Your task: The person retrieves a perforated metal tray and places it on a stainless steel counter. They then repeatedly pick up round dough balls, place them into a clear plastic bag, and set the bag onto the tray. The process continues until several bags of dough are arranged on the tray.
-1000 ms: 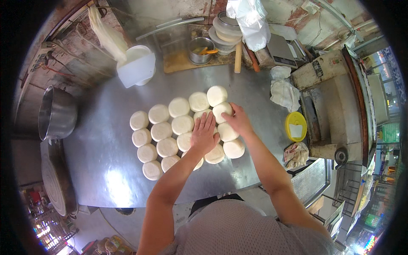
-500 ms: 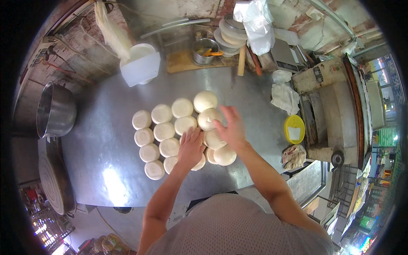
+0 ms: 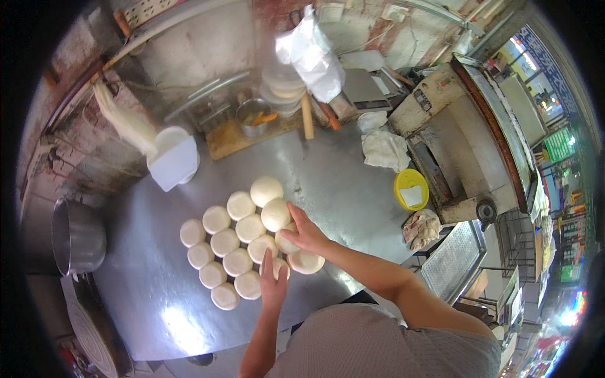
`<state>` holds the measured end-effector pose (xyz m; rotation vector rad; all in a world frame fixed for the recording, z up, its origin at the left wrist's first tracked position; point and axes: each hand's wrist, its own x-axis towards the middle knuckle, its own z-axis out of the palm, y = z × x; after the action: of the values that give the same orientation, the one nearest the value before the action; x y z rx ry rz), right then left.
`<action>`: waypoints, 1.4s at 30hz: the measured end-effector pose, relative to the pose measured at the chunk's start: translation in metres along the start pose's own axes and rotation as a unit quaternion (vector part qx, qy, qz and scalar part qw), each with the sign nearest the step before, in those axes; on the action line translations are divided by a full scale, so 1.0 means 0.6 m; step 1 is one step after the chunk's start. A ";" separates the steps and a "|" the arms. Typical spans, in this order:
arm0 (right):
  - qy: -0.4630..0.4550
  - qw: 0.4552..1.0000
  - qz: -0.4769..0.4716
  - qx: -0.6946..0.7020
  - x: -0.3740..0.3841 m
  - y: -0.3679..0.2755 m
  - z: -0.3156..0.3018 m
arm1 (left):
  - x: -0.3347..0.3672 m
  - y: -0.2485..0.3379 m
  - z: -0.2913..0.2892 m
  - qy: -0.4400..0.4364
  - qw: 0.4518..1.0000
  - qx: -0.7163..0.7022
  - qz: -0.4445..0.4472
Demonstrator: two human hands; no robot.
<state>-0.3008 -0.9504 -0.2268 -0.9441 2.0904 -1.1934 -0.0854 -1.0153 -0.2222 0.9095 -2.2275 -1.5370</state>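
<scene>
Several pale, round dough balls stand in close rows on the metal table (image 3: 145, 252). Those in the left rows look flattened on top, like the dough round (image 3: 216, 219). Along the right side lie fuller, smoother ones, among them a domed dough ball (image 3: 275, 215). My right hand (image 3: 307, 232) rests against this right row, its fingers stretched beside the domed ball and its thumb over the ball below, which it partly hides. At the near edge of the group, my left hand (image 3: 273, 286) reaches in with straight fingers, touching a dough round and partly covering it.
A white tub (image 3: 171, 160), a steel pot (image 3: 254, 118) on a wooden board, and a rolling pin (image 3: 307, 116) line the back. On the right are a cloth (image 3: 386, 150), a yellow lid (image 3: 411, 189) and an oven (image 3: 469, 138). A large metal bowl (image 3: 79, 236) stands left.
The view has turned, and the dough group sits lower and farther left in it. My right hand has come down against the right row; my left has drawn back toward the near edge.
</scene>
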 end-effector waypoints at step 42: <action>0.138 0.829 0.277 0.466 -0.433 0.231 -0.341 | 0.072 0.116 0.467 -0.170 0.792 -0.496 -0.313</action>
<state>-0.3371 -0.5938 -0.2265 0.2846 1.4445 -1.7715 -0.2976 -0.8215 -0.2731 1.0558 -0.8725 -2.8908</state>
